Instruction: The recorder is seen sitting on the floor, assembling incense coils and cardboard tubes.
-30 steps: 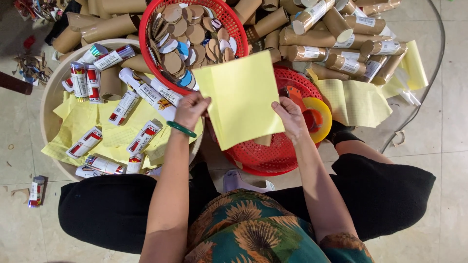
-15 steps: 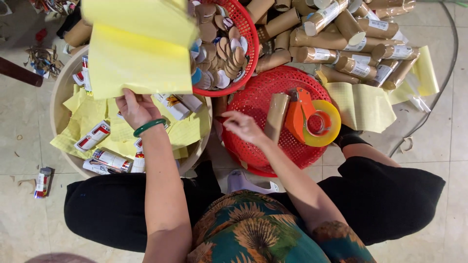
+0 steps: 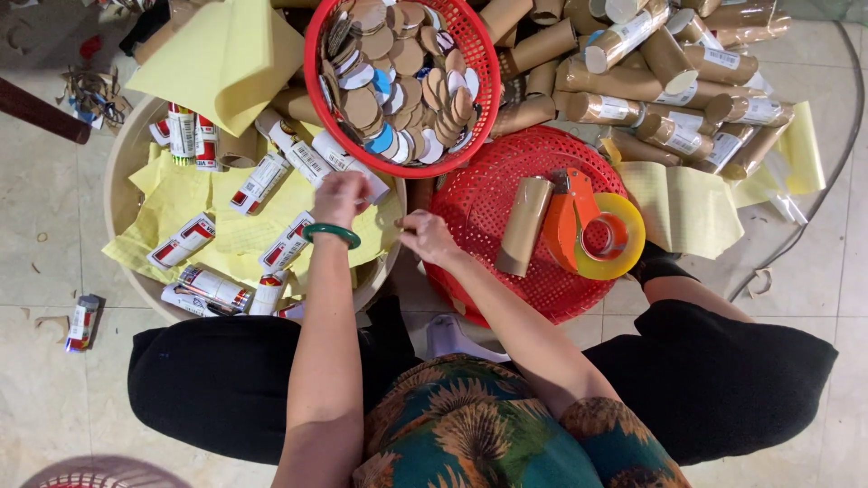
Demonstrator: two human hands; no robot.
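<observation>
Reaching over the round tan tub (image 3: 122, 172), the left hand (image 3: 340, 197) was curled into a loose fist above a wrapped tube (image 3: 348, 164) with a white label, its knuckles up; whether the fingers actually pinched that tube could not be told. A green bangle (image 3: 331, 234) circled the wrist. The right hand (image 3: 427, 237) hovered just beside the tub's rim, fingers drawn together and pointing toward the left hand, at the edge of a yellow paper sheet (image 3: 384, 230); a firm grip on the sheet could not be made out. More yellow sheets and wrapped red-and-white tubes lay scattered in the tub. Near the right forearm sat a flat red mesh basket (image 3: 484, 203) bearing a bare cardboard tube (image 3: 525, 226) and an orange tape dispenser (image 3: 570, 221) with a yellow tape roll (image 3: 615, 237). Above both hands stood a deeper red basket (image 3: 316, 81) full of round cardboard discs (image 3: 398, 63). A heap of brown cardboard tubes (image 3: 651, 81) was piled at the upper right, and a folded yellow sheet (image 3: 221, 59) rested at the upper left.
</observation>
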